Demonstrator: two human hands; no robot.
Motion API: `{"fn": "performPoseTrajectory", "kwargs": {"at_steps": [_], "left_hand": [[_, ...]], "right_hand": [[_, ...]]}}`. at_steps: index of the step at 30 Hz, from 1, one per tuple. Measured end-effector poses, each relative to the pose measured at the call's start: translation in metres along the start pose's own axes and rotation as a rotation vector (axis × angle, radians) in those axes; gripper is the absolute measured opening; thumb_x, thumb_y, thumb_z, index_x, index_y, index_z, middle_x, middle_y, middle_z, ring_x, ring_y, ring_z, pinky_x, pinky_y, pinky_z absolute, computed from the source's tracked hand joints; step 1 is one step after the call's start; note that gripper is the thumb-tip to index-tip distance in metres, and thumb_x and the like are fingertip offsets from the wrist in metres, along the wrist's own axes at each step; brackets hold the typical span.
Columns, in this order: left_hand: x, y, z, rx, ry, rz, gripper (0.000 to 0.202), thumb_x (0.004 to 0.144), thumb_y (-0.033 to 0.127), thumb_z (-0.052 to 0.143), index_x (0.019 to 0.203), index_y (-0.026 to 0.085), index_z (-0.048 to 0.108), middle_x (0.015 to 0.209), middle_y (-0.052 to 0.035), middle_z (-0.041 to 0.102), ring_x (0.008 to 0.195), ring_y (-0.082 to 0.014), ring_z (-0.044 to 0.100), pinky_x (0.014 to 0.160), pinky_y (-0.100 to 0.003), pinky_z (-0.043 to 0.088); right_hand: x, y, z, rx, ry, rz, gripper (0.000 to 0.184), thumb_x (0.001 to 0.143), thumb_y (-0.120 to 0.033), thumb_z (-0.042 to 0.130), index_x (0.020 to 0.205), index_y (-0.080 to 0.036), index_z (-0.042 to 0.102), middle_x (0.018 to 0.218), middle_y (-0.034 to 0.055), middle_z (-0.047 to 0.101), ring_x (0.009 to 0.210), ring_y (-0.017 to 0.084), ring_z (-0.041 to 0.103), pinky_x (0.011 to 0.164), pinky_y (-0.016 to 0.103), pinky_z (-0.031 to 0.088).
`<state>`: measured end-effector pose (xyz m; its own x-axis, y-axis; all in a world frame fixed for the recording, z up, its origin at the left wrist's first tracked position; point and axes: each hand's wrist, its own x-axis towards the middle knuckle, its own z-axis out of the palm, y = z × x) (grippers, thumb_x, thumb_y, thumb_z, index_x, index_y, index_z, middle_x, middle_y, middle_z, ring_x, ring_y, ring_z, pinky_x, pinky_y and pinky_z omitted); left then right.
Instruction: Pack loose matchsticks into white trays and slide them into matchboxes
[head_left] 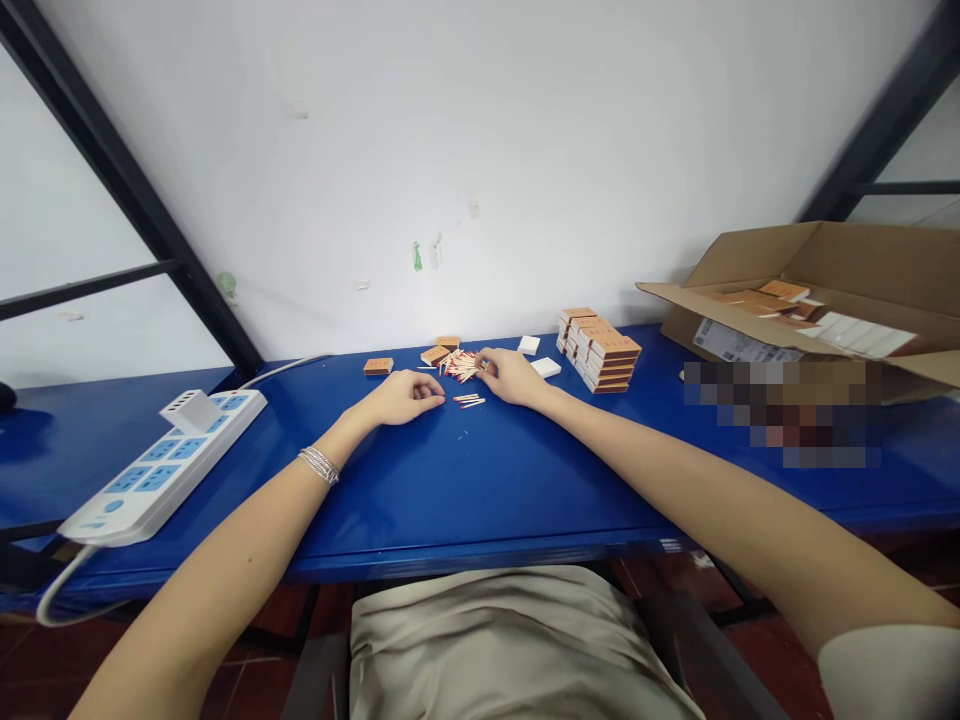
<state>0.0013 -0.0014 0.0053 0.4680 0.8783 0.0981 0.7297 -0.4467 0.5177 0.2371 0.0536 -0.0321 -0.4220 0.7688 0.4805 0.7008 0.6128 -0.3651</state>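
Matches: lay in a loose heap towards the back of the table, between the two hands; a few strays lay just in front of the heap.
Right hand: rested at the heap's right side, fingers curled onto the sticks; whether it pinched any could not be told.
Left hand: lay palm down just left of the strays, fingers tucked in, thumb against forefinger; too small to tell whether it held a match.
Table: blue, its front edge ran close to the person's body, and a broad bare stretch lay between that edge and the hands.
Back edge: met the white wall just behind the heap.
Stacked matchboxes: stood near the right hand, on its right, with white trays in between.
Single matchbox: lay apart, left of the heap.
Power strip: lay well to the left, near the front edge.
Cardboard box: stood open at the far right, well clear of both hands.
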Motion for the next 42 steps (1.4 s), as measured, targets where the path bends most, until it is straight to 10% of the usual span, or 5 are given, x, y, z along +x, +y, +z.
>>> {"fn": "performPoseTrajectory", "kwargs": {"at_steps": [19, 42], "left_hand": [[0.001, -0.003, 0.001, -0.007, 0.002, 0.002, 0.029, 0.082, 0.037, 0.063, 0.097, 0.015, 0.072, 0.072, -0.0028, 0.067, 0.06, -0.0116, 0.056, 0.057, -0.023, 0.045], [-0.001, 0.003, -0.001, 0.006, 0.002, -0.02, 0.026, 0.082, 0.034, 0.062, 0.096, 0.014, 0.072, 0.071, -0.0022, 0.065, 0.059, -0.0113, 0.055, 0.058, -0.024, 0.045]], "right_hand": [[-0.007, -0.001, -0.016, 0.208, -0.163, -0.102, 0.01, 0.082, -0.026, 0.063, 0.084, -0.018, 0.069, 0.07, -0.001, 0.066, 0.059, 0.011, 0.052, 0.063, 0.023, 0.037], [0.003, 0.008, 0.004, -0.001, 0.021, -0.05, 0.013, 0.086, -0.013, 0.052, 0.092, -0.016, 0.063, 0.089, 0.0069, 0.06, 0.078, 0.017, 0.056, 0.076, 0.028, 0.042]]}}
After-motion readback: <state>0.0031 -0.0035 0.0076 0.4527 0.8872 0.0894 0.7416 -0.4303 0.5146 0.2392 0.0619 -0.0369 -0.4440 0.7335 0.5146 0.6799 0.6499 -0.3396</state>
